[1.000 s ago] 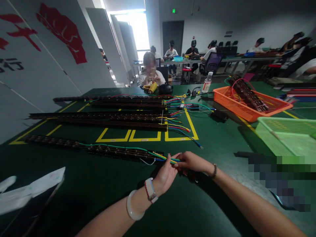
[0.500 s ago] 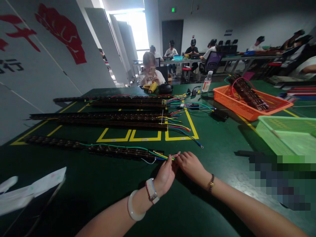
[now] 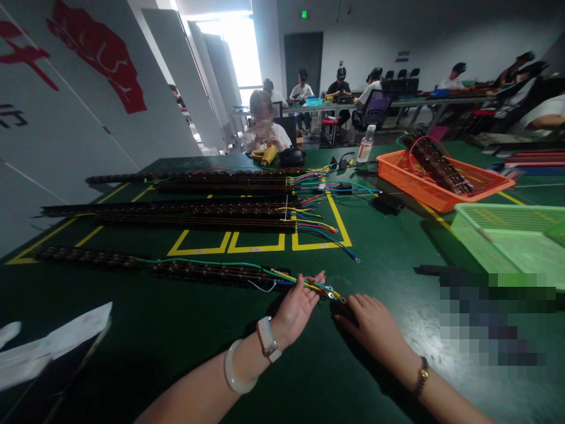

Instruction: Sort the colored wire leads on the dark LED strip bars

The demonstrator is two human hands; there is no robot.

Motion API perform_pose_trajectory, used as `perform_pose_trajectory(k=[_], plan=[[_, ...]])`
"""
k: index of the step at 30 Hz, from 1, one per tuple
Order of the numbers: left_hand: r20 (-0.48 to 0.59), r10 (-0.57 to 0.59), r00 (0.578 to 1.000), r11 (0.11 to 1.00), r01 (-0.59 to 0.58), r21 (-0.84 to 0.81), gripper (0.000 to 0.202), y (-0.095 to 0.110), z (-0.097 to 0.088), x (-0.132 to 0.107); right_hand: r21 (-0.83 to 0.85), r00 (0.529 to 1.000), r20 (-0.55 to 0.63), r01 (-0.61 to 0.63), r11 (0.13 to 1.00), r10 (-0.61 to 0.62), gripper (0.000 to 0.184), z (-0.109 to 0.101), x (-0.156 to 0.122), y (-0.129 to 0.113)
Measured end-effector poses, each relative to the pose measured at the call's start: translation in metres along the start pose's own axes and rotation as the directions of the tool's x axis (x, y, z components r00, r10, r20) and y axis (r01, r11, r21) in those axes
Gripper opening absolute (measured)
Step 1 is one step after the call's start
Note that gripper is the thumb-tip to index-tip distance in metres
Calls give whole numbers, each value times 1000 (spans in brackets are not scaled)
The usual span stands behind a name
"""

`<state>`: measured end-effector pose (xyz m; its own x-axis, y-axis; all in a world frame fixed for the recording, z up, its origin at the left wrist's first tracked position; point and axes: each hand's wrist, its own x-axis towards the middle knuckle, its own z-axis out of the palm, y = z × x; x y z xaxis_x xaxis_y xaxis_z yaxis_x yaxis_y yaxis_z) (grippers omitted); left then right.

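Head view. Left grip (image 3: 296,306) turned palm-up near the front edge of the tabletop (image 3: 388,259), fingers stretched up and to the right beneath the wires (image 3: 304,284). Wires draped across those fingertips and raised slightly off the green surface; thumb pressure on them impossible to tell from here. Right grip (image 3: 373,323) flat, palm down, fingers spread, holding nothing. Its fingertips just beside the ring terminals (image 3: 336,294) at the free wire ends, contact not clear.

Long axis of the wires: left to right, dipping a little toward the right, carrying on the line of the near strip (image 3: 198,271). Fixed end at that strip, left of the left grip. Free end to the right, lying between the two grips. Left grip nearer the middle of the bundle, right grip nearer the terminals.

Counts:
- One bundle in hand, with green, yellow, blue and red strands visible; exact strand number too fine to read.
- Strips on the tabletop: one near, two in the middle pair (image 3: 189,215), two in the far pair (image 3: 212,179), so five as far as can be told.
- More strips piled in the orange basket (image 3: 445,203), not countable.
- One green basket (image 3: 498,247) to the right, well apart from both grips.
- One bottle (image 3: 365,144) far back, and one sheet of paper (image 3: 57,341) at the left.
- Yellow tape (image 3: 260,242) marking boxes between the near strip and the middle pair.
- One person (image 3: 273,140) seated at the far end, others at tables behind.
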<state>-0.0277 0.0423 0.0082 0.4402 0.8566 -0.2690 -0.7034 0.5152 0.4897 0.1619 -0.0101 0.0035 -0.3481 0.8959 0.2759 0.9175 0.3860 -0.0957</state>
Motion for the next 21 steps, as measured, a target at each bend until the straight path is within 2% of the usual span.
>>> perform_pose_trajectory(k=[4, 10, 13, 17, 21], plan=[[-8, 8, 1000, 1000, -8, -19, 25, 0, 1, -1, 4, 998, -62, -20, 1000, 20, 20, 9, -2, -11], [-20, -15, 1000, 999, 14, -38, 23, 0, 1, -1, -1, 998, -38, -42, 999, 42, 26, 6, -8, -30], [-43, -11, 999, 1000, 10, -13, 23, 0, 1, -2, 16, 995, -65, -77, 997, 78, 30, 2, -13, -42], [-79, 9, 997, 999, -6, 36, 29, -1, 3, -2, 27, 985, -144, -95, 995, 97, 32, -13, -12, -51], [-79, 41, 996, 996, -35, 77, 35, -3, 4, -2, -23, 975, -206, -88, 996, 82, 30, -40, 4, -46]])
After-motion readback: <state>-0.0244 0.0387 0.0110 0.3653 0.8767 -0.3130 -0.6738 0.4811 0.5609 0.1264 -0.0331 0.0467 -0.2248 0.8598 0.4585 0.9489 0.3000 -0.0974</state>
